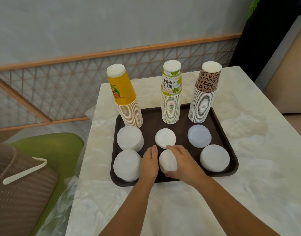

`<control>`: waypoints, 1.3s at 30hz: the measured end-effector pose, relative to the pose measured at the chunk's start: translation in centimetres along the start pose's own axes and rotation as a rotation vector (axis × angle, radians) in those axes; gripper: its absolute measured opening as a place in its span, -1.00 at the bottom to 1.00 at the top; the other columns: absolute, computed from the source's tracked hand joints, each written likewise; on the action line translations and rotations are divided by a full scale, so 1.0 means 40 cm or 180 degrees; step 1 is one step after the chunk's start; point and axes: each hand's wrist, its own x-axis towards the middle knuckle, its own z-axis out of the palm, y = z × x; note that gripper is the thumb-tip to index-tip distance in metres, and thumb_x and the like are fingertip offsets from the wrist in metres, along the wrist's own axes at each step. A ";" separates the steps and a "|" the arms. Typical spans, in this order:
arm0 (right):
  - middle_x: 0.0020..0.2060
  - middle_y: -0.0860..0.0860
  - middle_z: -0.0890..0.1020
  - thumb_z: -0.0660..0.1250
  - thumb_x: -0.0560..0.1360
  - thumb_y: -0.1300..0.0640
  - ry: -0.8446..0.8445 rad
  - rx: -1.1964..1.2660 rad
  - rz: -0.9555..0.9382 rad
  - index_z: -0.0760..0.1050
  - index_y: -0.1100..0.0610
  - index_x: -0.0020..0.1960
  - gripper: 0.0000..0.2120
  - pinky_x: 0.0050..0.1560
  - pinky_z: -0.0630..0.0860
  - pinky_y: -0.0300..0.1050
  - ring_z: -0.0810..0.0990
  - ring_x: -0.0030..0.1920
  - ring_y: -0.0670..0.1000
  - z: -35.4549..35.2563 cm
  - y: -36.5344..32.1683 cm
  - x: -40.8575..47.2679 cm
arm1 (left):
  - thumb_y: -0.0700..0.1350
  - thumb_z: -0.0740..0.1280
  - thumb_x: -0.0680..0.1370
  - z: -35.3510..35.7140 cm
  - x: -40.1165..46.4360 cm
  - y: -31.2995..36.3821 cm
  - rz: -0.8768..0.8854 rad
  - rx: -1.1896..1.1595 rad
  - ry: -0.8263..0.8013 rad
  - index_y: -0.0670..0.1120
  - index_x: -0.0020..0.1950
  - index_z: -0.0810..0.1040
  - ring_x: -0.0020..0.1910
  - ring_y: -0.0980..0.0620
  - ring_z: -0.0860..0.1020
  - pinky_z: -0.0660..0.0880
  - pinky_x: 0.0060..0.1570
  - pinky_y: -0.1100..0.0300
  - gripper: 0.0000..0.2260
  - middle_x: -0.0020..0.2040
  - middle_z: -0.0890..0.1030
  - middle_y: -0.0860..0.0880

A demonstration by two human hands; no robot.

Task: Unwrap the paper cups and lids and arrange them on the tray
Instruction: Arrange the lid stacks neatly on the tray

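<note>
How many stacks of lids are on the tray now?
6: back row left, middle, right; front row left, middle between the hands, right.

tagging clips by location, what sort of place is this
Probably a cafe or drinks shop: three tall cup stacks and lid piles on a serving tray, at a table beside cushioned seating.

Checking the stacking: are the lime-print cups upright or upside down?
Upside down: the lime-print cup stack shows a closed white base on top, and its "HELLO SUMMER" print reads inverted.
</note>
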 end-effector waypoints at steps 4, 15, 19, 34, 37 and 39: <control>0.42 -0.02 0.23 0.49 0.36 -0.07 0.0204 -0.0066 0.0005 0.13 0.01 0.49 -0.17 0.35 0.27 -0.18 0.25 0.39 -0.01 0.011 0.000 0.002 | 0.06 0.03 0.65 0.003 -0.007 0.007 0.0011 0.0129 0.0098 -0.05 0.31 0.44 0.20 0.02 0.47 0.38 0.32 0.06 -0.65 0.24 0.53 -0.04; 0.34 0.03 0.30 0.54 0.30 0.02 0.0730 0.0560 0.0078 0.23 0.02 0.44 -0.19 0.30 0.31 -0.14 0.33 0.33 0.04 -0.045 -0.038 0.099 | 0.18 -0.04 0.63 0.013 0.014 0.021 -0.0010 -0.0693 -0.0174 0.04 0.51 0.20 0.43 0.00 0.29 0.20 0.46 0.02 -0.52 0.46 0.32 0.02; 0.39 0.03 0.26 0.55 0.31 0.00 0.0635 0.0513 0.0270 0.20 0.02 0.46 -0.16 0.33 0.28 -0.08 0.30 0.37 0.06 -0.041 -0.025 0.161 | 0.21 -0.07 0.61 0.016 0.037 0.031 -0.0105 -0.0624 -0.0297 0.10 0.52 0.14 0.47 0.00 0.25 0.14 0.47 0.04 -0.50 0.50 0.26 0.05; 0.53 -0.07 0.09 -0.05 0.62 -0.15 0.0609 0.2726 0.0868 -0.04 -0.08 0.54 -0.48 0.47 0.04 -0.03 0.07 0.52 0.00 -0.029 0.007 0.167 | 0.32 -0.03 0.50 0.036 0.079 0.013 0.0074 -0.0917 -0.0717 0.18 0.50 0.14 0.43 0.05 0.31 0.28 0.42 0.03 -0.42 0.45 0.31 0.10; 0.52 -0.05 0.12 -0.06 0.64 -0.09 0.0955 0.2696 0.0837 -0.02 -0.03 0.54 -0.51 0.46 0.04 -0.06 0.09 0.51 -0.01 -0.052 -0.007 0.188 | 0.31 -0.07 0.51 0.032 0.092 0.032 0.0164 -0.0692 -0.0560 0.15 0.53 0.06 0.50 0.04 0.17 0.13 0.49 -0.02 -0.39 0.53 0.17 0.08; 0.52 -0.06 0.12 -0.07 0.65 -0.05 0.1161 0.2789 0.0709 -0.02 -0.01 0.54 -0.52 0.43 0.03 -0.15 0.09 0.51 -0.03 -0.073 -0.016 0.209 | 0.21 -0.07 0.60 0.029 0.107 0.061 0.0232 -0.0720 -0.0324 0.13 0.54 0.05 0.52 0.05 0.11 0.07 0.50 -0.01 -0.49 0.55 0.11 0.08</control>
